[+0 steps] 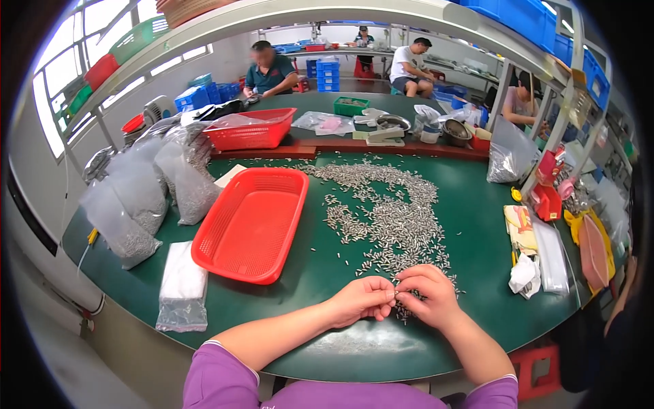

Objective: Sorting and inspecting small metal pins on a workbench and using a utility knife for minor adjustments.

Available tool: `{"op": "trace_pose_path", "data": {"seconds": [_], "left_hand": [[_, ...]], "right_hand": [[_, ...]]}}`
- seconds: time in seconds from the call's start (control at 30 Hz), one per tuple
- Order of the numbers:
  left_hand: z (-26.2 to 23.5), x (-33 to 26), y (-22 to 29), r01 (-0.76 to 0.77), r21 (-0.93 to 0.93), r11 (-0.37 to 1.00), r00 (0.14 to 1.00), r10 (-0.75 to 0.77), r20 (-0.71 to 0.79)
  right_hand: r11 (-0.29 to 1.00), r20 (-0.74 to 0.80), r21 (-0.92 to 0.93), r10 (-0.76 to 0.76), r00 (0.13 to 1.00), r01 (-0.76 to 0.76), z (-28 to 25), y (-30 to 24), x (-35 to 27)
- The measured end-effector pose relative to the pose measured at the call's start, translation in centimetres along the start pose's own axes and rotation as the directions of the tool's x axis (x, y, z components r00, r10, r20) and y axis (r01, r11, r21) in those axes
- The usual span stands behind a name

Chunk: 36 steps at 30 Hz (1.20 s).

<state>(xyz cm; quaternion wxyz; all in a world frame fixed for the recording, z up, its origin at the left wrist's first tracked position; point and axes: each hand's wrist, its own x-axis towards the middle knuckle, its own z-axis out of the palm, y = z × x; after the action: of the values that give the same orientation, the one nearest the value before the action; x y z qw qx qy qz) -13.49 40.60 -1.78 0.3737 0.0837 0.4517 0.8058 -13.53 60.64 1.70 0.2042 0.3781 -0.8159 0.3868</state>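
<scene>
Green table (pixel 477 273): scattered metal pins (pixel 388 218), red basket (pixel 251 223) beside.

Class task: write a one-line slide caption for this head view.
Both hands pinch small metal pins beside an empty red basket.

A basket (pixel 251 221) lies left of the scattered metal pieces (pixel 388 218), with bags (pixel 146 198), seemingly filled, further left.

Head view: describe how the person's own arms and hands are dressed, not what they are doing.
Both hands, the left hand and the right hand, are bare: no gloves, and no rings or watch that can be made out. The forearms are uncovered too. Short purple sleeves cover only the upper arms, with a thin pale trim at the cuffs.
</scene>
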Motion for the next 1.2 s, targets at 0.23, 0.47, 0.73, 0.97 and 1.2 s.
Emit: {"op": "trace_pose_path", "data": {"seconds": [0.23,0.47,0.73,0.97,1.2], "left_hand": [[-0.03,-0.02,-0.29,-0.023,0.006,1.0,1.0,0.023,0.011],[-0.08,-0.14,-0.54,-0.032,-0.017,0.999,0.999,0.033,0.032],[-0.29,0.04,-0.73,-0.027,-0.029,0.999,0.999,0.028,0.042],[-0.22,-0.22,-0.48,-0.029,-0.014,1.0,0.999,0.029,0.029],[-0.19,-0.23,-0.84,-0.028,-0.034,0.999,0.999,0.029,0.024]], "right_hand": [[1.0,0.024,-0.002,-0.003,1.0,0.003,0.04,0.21,0.15],[1.0,0.029,0.013,0.0,1.0,0.0,0.07,0.3,-0.03],[0.999,0.024,-0.017,-0.051,0.998,0.051,0.09,0.26,0.06],[0.999,-0.013,-0.007,-0.051,0.999,0.05,0.31,0.21,0.13],[0.997,0.029,0.024,0.066,0.997,-0.067,0.04,-0.09,-0.49]]}}
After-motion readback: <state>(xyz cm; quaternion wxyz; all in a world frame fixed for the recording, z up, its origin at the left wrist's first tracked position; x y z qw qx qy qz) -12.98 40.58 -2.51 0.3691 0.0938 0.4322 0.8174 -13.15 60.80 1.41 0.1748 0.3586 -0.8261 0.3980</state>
